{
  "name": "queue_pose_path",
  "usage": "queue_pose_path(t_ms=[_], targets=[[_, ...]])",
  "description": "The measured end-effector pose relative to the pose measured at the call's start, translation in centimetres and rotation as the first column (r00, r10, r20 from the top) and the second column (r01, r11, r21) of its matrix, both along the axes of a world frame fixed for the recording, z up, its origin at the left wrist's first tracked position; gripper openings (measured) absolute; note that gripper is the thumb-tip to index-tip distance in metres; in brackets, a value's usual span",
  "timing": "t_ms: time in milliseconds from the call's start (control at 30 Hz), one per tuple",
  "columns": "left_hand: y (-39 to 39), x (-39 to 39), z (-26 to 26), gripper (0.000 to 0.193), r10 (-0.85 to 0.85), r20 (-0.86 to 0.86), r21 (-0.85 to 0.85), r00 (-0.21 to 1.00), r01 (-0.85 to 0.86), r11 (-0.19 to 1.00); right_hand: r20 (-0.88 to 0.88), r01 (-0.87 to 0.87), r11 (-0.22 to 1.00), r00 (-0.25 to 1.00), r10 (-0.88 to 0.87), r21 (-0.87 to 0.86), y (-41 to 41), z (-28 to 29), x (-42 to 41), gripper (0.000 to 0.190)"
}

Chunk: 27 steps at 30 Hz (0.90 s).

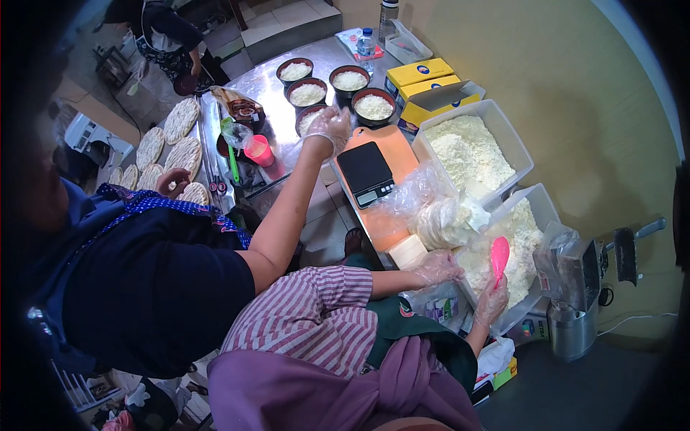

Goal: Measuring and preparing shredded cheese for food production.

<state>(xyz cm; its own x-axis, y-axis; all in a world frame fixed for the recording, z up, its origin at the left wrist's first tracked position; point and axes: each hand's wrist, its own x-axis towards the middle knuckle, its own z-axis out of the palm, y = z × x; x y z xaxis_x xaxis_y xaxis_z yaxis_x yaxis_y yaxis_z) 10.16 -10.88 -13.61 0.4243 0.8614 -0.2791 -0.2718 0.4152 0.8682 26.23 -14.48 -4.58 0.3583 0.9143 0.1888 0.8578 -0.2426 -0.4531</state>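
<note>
My right hand (491, 303), in a clear plastic glove, holds a pink plastic spoon (500, 254) upright over a plastic tub of shredded white cheese (550, 211). My left hand (439, 268), gloved too, rests at that tub's near left corner beside a pale block (408, 251); whether its fingers grip anything cannot be told. Above it, a clear plastic bag with white contents (442, 218) lies partly on an orange cutting board (383, 226). On the board stands a black digital scale (366, 167). A second tub of shredded white cheese (520, 129) stands behind.
A co-worker's gloved hand (330, 129) reaches to bowls with white shreds (374, 105). Yellow boxes (420, 73) line the wall side. A metal grating machine (574, 323) stands at right. Flat dough rounds (183, 153) lie at left, near a pink cup (259, 150). Another person (167, 43) stands beyond.
</note>
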Motion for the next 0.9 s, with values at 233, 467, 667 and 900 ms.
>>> queue_pose_path(t_ms=[233,467,667,900], targets=[[-0.2,0.0,0.6,0.028,0.057,0.027,-0.024,0.998,-0.056,0.998,0.022,0.018,1.000,1.000,-0.017,-0.019,0.0,-0.3,0.4,0.025],[-0.3,-0.4,1.3,0.026,0.054,0.068,-0.027,0.996,-0.052,0.998,-0.010,-0.007,1.000,1.000,0.007,0.009,0.0,-0.5,0.4,0.025],[-0.2,-0.7,2.2,0.024,0.039,0.064,-0.043,0.997,-0.036,0.998,-0.021,0.013,1.000,1.000,-0.013,-0.028,0.1,0.0,0.0,0.026],[-0.2,-0.9,2.6,0.023,0.024,0.085,-0.059,0.996,-0.019,0.998,-0.001,0.012,0.999,1.000,-0.012,-0.034,0.1,0.1,0.1,0.025]])
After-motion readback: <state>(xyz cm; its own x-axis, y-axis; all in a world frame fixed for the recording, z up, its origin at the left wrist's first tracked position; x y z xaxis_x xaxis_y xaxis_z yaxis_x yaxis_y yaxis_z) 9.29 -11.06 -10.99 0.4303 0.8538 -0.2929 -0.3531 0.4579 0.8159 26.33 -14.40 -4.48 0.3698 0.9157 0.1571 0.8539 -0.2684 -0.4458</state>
